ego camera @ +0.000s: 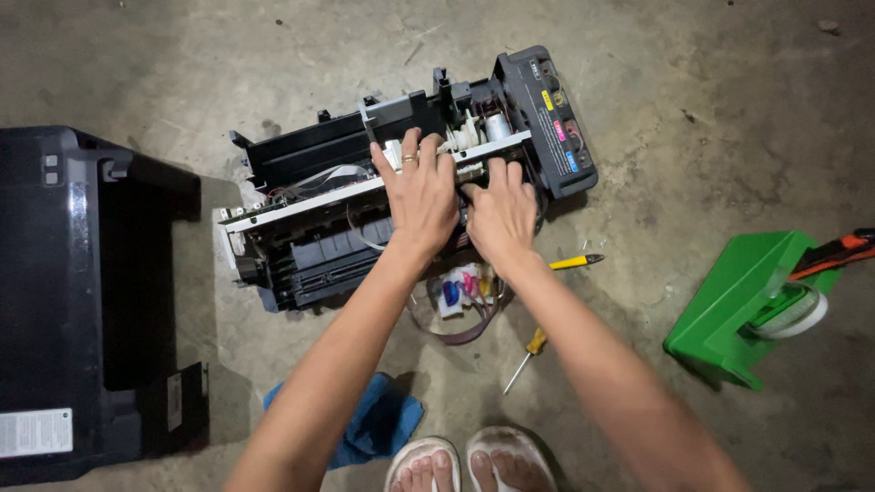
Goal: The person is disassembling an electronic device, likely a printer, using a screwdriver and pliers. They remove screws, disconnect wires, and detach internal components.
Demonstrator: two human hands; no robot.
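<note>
An opened black printer chassis (328,191) lies on the concrete floor, its white metal rail and inner parts exposed. My left hand (419,187) rests on top of the mechanism near the middle of the rail, fingers spread over it, a ring on one finger. My right hand (499,211) sits just beside it, fingers curled onto the parts under the rail. What the fingertips grip is hidden. A bundle of ink tubes with coloured caps (460,296) trails out of the chassis below my hands.
The removed black printer cover (82,301) lies at the left. A yellow-handled screwdriver (527,355) and yellow-handled pliers (574,262) lie near my feet (469,465). A blue cloth (378,424) is under my left arm. A green stool (738,305) with tape and a cutter stands right.
</note>
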